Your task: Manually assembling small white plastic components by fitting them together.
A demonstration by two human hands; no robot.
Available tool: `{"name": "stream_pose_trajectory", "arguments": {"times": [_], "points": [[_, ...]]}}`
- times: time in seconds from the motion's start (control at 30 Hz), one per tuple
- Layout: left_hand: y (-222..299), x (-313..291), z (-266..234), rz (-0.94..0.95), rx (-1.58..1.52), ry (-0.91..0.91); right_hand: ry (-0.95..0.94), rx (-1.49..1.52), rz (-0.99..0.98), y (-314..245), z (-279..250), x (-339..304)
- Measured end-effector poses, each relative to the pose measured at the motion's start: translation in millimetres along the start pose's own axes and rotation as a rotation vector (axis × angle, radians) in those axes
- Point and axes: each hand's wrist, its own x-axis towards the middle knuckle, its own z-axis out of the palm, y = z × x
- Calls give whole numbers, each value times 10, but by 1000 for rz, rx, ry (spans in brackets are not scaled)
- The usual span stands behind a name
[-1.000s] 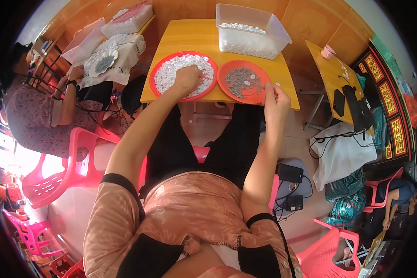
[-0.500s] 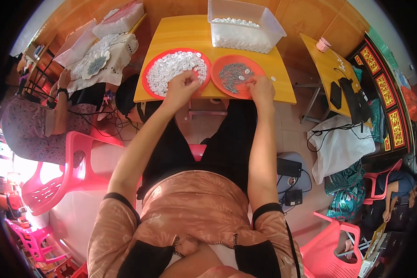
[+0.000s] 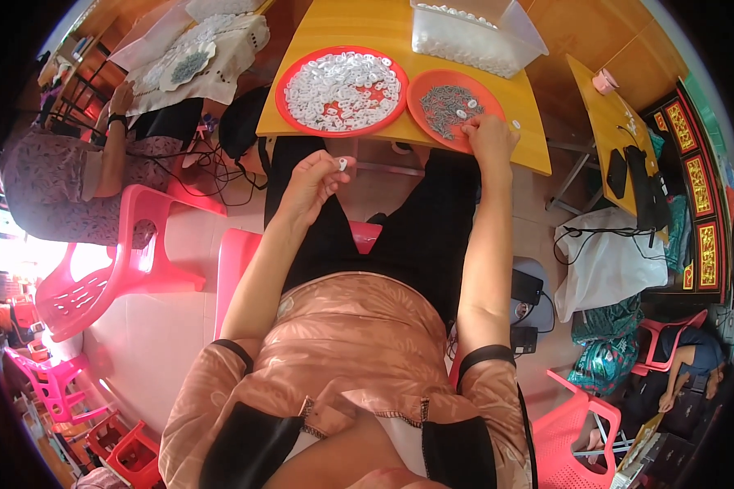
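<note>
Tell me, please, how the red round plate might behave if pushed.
The red round plate would probably slide rather than roll, since it lies flat on the yellow table. Its loose white pieces would likely shift, as nothing divides them. Pushed past the table's nearby front edge, it might tip.
</note>
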Motion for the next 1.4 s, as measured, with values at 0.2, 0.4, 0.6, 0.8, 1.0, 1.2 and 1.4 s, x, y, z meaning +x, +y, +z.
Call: {"name": "stream_pose_trajectory", "arguments": {"times": [0.2, 0.4, 0.6, 0.8, 1.0, 1.2, 1.4], "points": [[-31, -30, 1, -32, -47, -93, -19, 13, 13, 29, 65, 12], [-18, -57, 4, -55, -90, -82, -37, 57, 38, -94, 21, -27], [-15, -54, 28, -96, -152, -120, 141, 504, -85, -233, -206, -41], [63, -44, 110, -49, -224, -47, 92, 1204, -19, -644, -599, -249], [79, -71, 152, -91, -222, -132, 80, 1175, -97, -758, -567, -653], [174, -218, 351, -74, -28, -136, -97, 1210, -187, -980, -524, -829], [264, -304, 353, 74, 51, -119, -254, 1194, -116, -1196, -549, -995]]}}
